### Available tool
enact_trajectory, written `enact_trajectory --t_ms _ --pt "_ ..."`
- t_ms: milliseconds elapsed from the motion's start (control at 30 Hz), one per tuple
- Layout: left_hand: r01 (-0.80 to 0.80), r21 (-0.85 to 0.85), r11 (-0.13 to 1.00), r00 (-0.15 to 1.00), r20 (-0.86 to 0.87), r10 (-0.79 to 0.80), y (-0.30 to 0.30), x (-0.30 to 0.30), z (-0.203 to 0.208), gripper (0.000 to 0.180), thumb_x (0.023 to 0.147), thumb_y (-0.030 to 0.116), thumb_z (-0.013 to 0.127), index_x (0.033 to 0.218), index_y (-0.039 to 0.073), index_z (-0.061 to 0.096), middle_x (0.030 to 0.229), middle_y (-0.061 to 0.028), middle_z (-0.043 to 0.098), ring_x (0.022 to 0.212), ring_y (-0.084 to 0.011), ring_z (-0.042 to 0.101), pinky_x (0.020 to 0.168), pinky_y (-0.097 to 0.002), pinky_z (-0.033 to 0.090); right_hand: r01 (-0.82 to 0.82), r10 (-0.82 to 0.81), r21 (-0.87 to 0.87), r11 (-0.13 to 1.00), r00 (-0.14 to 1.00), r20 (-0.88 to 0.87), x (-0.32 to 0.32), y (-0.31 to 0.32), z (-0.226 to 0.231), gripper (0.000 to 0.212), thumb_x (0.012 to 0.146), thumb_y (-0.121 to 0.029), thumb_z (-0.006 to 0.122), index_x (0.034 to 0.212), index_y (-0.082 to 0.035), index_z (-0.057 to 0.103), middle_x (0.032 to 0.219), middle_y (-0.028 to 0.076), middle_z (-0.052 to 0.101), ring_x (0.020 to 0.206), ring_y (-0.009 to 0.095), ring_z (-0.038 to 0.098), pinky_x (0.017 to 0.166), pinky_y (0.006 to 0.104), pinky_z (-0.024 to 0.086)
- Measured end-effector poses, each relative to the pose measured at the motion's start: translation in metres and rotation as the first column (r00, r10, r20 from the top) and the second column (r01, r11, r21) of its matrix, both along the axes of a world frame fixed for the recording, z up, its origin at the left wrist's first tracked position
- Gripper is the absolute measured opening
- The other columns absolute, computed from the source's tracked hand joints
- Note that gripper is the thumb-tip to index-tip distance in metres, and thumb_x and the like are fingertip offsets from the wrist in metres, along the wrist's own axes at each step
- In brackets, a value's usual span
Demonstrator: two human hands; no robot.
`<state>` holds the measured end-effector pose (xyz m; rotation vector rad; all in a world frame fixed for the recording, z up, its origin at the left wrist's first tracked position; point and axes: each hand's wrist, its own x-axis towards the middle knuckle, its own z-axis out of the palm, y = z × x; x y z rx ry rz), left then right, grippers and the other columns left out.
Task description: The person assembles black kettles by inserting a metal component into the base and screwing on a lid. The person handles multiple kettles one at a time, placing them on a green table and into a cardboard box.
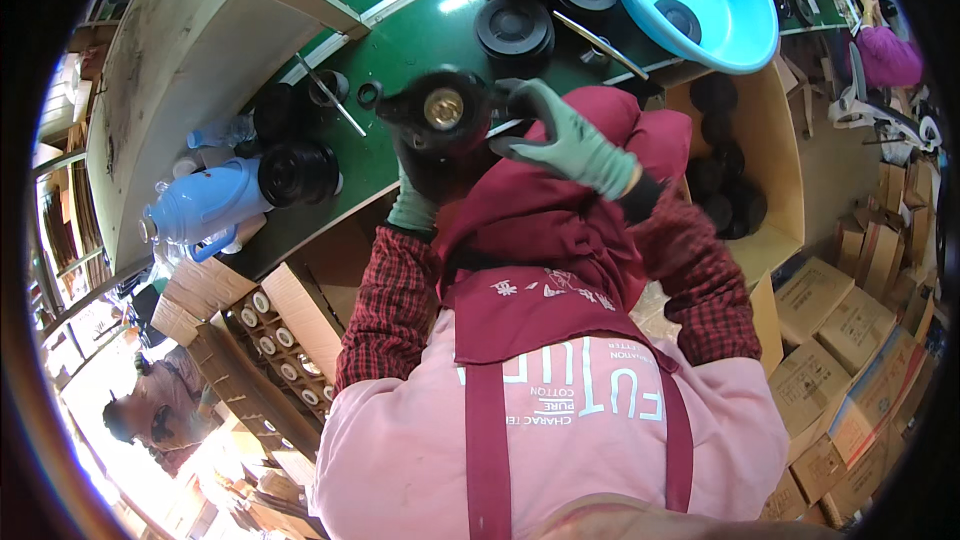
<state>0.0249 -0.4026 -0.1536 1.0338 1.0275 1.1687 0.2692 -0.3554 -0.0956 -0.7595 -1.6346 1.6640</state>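
Note:
A black thermos jug [440, 130] is held upright over my lap, its mouth uncovered with a shiny gold-coloured inside. My left hand [412, 205], in a green glove, is closed around the jug's lower left side; its fingers are mostly hidden behind it. At the right, my gloved right hand [570, 145] grips the jug near its handle, with dark fingertips on it. A thin pale strip shows by the right fingers, and I cannot make out what it is. Just left of the jug's spout, a small black ring [369, 94] lies on the green table [420, 35].
Stacks of black discs [514, 30] and a metal bar [600, 44] lie beyond the jug, beside a blue basin [750, 35]. At left, a blue jug [208, 202] lies sideways. Cartons [815, 300] flank me; a box with partitions [270, 340] stands left. Other people work nearby.

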Motion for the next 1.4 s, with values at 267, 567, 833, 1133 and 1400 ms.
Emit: enact_trajectory --t_ms 267,567,833,1133,1400 --pt "-0.33 -0.441 0.834 0.904 0.105 0.413 -0.021 -0.028 -0.04 0.055 0.093 0.015 0.07 0.141 0.009 0.045 0.132 -0.0096 0.055 0.12 -0.0237 0.057 0.092 -0.0394 0.054 0.316 -0.332 0.143 0.938 0.936 0.115 -0.062 -0.013 -0.053 0.037 0.085 -0.004 0.074 0.117 0.004 0.058 0.132 0.014 0.061 0.111 0.018 0.059 0.096 0.0298 0.048" --pt "-0.543 0.288 0.789 0.709 -0.347 0.614 -0.011 -0.019 0.018 0.076 0.091 0.012 0.074 0.153 0.006 0.031 0.138 -0.0128 0.046 0.118 -0.0239 0.052 0.099 -0.0382 0.048 0.384 -0.425 0.187 0.904 0.849 0.314 -0.067 -0.017 -0.078 0.044 0.083 -0.004 0.068 0.125 0.004 0.057 0.134 0.013 0.062 0.117 0.021 0.061 0.101 0.0317 0.047" --pt "0.239 0.369 0.898 0.16 -0.927 0.338 0.015 -0.032 0.059 0.074 0.074 0.046 0.084 0.139 0.021 0.057 0.158 -0.013 0.036 0.144 -0.0418 0.031 0.118 -0.0565 0.026 0.389 -0.416 0.151 0.909 0.873 0.255 -0.067 -0.017 -0.074 0.051 0.082 -0.016 0.071 0.128 0.002 0.056 0.123 0.019 0.058 0.112 0.036 0.06 0.098 0.0394 0.049" --pt "0.388 0.436 0.812 0.21 -0.9 0.383 0.021 -0.053 0.051 0.07 0.065 0.036 0.087 0.128 0.019 0.061 0.155 -0.0125 0.043 0.143 -0.0461 0.035 0.114 -0.0595 0.034 0.338 -0.345 0.11 0.935 0.937 0.055 0.028 0.036 -0.004 0.036 0.097 -0.009 0.063 0.132 -0.002 0.06 0.122 0.009 0.068 0.109 0.015 0.065 0.097 0.0306 0.052" --pt "0.319 0.52 0.793 0.249 -0.853 0.459 0.022 -0.044 0.028 0.07 0.06 0.037 0.091 0.123 0.023 0.064 0.154 -0.0131 0.038 0.143 -0.0459 0.029 0.114 -0.0596 0.031 0.531 -0.816 0.626 0.57 0.279 0.506 0.199 0.231 -0.059 0.06 0.09 -0.035 0.071 0.136 -0.002 0.053 0.128 0.02 0.062 0.112 0.035 0.063 0.098 0.0433 0.05"
